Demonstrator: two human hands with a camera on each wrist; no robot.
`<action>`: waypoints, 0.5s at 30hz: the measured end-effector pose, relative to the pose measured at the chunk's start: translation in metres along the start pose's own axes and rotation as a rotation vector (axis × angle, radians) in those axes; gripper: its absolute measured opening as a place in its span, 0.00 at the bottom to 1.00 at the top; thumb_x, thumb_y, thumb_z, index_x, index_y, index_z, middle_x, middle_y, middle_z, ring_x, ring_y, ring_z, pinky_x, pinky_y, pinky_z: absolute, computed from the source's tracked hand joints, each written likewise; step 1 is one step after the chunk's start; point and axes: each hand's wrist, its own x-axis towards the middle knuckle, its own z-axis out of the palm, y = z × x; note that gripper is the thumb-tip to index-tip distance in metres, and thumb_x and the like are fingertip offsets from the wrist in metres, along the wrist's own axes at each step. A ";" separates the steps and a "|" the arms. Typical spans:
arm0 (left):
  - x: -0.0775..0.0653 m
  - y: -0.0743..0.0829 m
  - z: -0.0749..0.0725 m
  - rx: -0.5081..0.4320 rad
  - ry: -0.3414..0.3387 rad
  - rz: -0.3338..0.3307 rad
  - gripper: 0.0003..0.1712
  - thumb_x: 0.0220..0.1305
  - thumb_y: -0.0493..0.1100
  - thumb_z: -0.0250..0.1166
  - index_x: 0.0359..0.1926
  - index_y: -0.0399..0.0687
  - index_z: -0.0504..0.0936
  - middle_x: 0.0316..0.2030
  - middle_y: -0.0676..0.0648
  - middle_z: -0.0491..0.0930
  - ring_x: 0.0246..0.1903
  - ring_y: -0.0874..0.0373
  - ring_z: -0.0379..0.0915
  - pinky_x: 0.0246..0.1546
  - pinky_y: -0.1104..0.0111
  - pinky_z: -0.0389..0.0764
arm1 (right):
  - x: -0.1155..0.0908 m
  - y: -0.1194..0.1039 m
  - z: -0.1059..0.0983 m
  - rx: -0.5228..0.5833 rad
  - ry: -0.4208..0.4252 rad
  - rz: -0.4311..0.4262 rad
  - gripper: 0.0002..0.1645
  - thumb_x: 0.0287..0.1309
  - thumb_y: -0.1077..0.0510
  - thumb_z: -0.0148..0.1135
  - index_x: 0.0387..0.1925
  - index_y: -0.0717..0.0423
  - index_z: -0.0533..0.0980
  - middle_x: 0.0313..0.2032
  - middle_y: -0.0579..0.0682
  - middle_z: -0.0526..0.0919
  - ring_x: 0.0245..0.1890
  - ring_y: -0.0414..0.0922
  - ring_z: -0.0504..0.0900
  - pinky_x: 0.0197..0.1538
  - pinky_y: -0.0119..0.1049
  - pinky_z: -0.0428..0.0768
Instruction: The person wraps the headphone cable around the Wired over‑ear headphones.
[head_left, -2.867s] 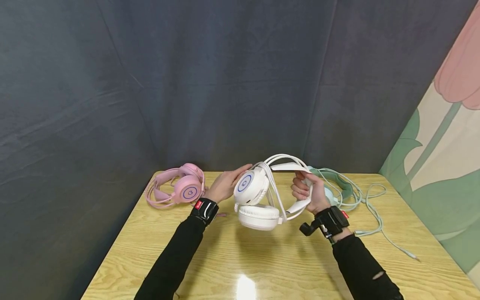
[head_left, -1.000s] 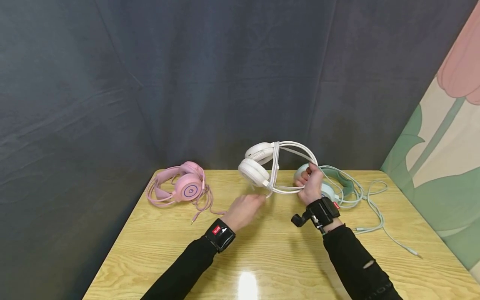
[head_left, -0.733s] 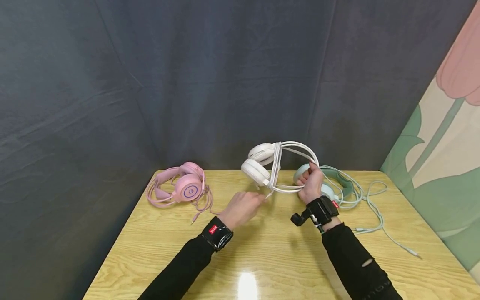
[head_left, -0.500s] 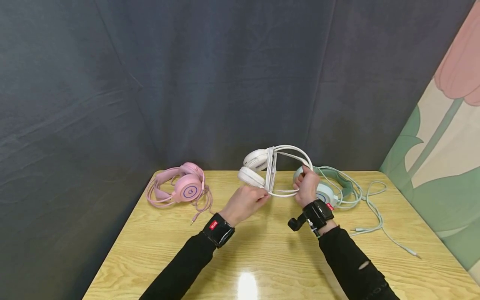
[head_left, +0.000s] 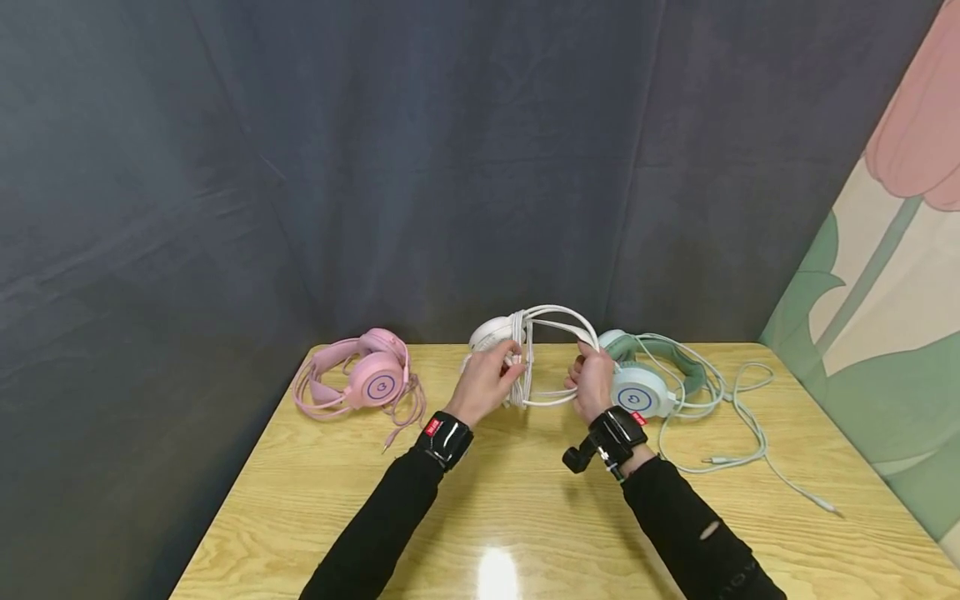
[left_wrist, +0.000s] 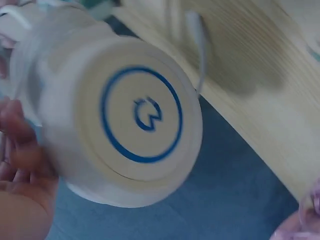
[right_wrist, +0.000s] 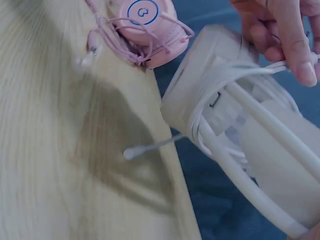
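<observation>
White over-ear headphones [head_left: 491, 332] are held just above the table, ear cups to the left and headband to the right. My right hand [head_left: 595, 379] grips the headband. Several turns of the white cable [right_wrist: 235, 72] wrap around the headphones beside the ear cups. In the right wrist view, the thumb and fingers of my left hand [head_left: 483, 383] pinch a length of that cable. One ear cup [left_wrist: 142, 115] with a blue ring logo fills much of the left wrist view. A white cable end [right_wrist: 137, 151] sticks out below the wraps. My left hand covers the lower ear cup in the head view.
Pink headphones [head_left: 381, 379] with a loosely bundled cable lie at the table's back left. Mint green headphones [head_left: 641, 392] lie close behind my right hand, their cable [head_left: 753, 429] spread to the right. A dark curtain [head_left: 450, 167] hangs behind the wooden table [head_left: 420, 517].
The white headphones and my right hand have shifted left and slightly down. My left hand has risen from the lower end of the cable wraps to their front, in front of the ear cups.
</observation>
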 end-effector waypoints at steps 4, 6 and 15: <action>0.001 -0.013 0.010 0.127 0.064 0.079 0.24 0.59 0.46 0.71 0.54 0.44 0.77 0.24 0.52 0.79 0.29 0.57 0.76 0.39 0.62 0.76 | 0.003 0.008 -0.001 0.032 -0.046 0.018 0.16 0.72 0.57 0.41 0.25 0.50 0.56 0.09 0.39 0.51 0.09 0.34 0.49 0.16 0.27 0.52; 0.000 -0.019 0.015 0.140 0.111 0.066 0.28 0.56 0.48 0.74 0.54 0.43 0.75 0.22 0.54 0.77 0.30 0.56 0.75 0.43 0.60 0.74 | 0.003 0.011 -0.001 0.045 -0.066 0.013 0.16 0.73 0.57 0.40 0.25 0.49 0.56 0.09 0.39 0.51 0.08 0.34 0.49 0.16 0.27 0.51; -0.008 -0.030 0.029 0.012 0.141 -0.211 0.17 0.50 0.47 0.77 0.23 0.50 0.75 0.20 0.54 0.77 0.22 0.62 0.70 0.26 0.70 0.69 | -0.005 0.021 0.009 -0.323 -0.111 -0.351 0.06 0.66 0.65 0.52 0.33 0.55 0.66 0.15 0.43 0.63 0.11 0.35 0.62 0.16 0.28 0.62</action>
